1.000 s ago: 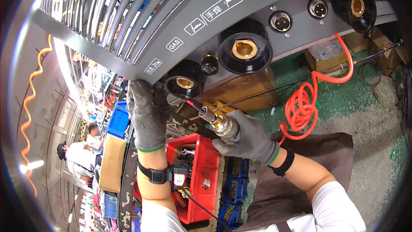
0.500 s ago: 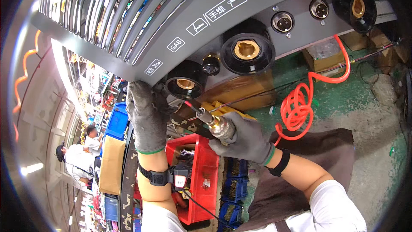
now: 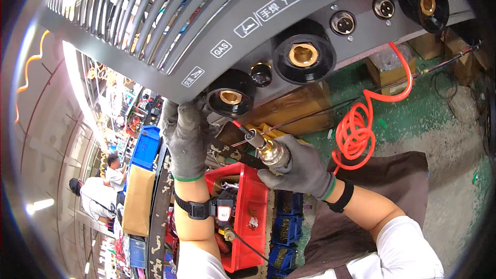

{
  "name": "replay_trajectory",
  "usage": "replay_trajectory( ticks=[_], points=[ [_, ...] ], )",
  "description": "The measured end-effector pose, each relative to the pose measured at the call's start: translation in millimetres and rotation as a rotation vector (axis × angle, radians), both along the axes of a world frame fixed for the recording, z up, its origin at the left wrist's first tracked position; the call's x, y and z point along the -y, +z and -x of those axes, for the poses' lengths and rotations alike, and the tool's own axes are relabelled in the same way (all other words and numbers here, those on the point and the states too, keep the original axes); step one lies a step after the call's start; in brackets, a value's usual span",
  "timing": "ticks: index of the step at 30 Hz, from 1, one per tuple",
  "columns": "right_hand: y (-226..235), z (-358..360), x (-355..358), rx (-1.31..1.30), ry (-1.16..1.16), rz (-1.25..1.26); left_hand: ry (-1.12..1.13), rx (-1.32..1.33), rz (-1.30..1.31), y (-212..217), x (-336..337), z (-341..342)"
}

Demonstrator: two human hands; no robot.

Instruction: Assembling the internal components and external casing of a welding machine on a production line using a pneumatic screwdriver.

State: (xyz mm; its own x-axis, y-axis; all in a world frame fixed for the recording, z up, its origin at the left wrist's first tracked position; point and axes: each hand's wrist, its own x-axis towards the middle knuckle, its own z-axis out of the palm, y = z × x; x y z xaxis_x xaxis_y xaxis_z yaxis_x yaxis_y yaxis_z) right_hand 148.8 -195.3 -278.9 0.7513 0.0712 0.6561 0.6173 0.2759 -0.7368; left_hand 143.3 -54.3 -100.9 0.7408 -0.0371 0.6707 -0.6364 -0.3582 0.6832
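Over to the centre of the frame, and the right hand (image 3: pixel 306 168), in its grey glove, was wrapped firmly around a power screwdriver (image 3: pixel 274 153), metal nose up, its slim red-tipped bit aimed up and left. That tip sat right by the lower rim of the leftmost brass-cored black socket (image 3: pixel 230 97); touching or just shy of it, you could not tell. And the left hand (image 3: pixel 187 144)? Gloved too, well apart from its partner, up against the lower edge of the grey machine housing (image 3: pixel 237 10), just left of that same socket. Its fingertips were hidden there, so whether they pinched anything could not be told.

What a spread of hardware above! The housing filled the top of the frame, slotted vents at upper left, a larger black socket (image 3: pixel 303 55) at upper centre, then two round pin connectors (image 3: pixel 342 22), and another black socket (image 3: pixel 428 3) at upper right.

Down at lower centre, a red bin (image 3: pixel 262 191) held loose parts beside the left forearm, with small blue bins (image 3: pixel 295 235) lined up just to its right. Right of centre, an orange-red hose (image 3: pixel 386 97) hung in tangled coils over the green floor, and away at lower left, two people (image 3: pixel 95 199) in white tops were in the background.
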Motion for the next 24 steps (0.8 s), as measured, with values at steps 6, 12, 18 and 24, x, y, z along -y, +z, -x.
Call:
replay_trajectory(
  ticks=[6,12,18,24],
  points=[
    [1,3,-6,0.008,-0.003,-0.026,-0.047,-0.012,0.131,-4,-3,-3],
    [3,1,-5,0.049,-0.059,-0.002,0.3,0.197,-0.412,-4,0,-3],
    [3,1,-3,0.085,-0.074,-0.024,0.169,0.013,0.084,-10,2,2],
    [2,-1,-2,0.09,-0.089,-0.014,0.111,0.06,-0.038,-8,-13,-3]
  ],
)
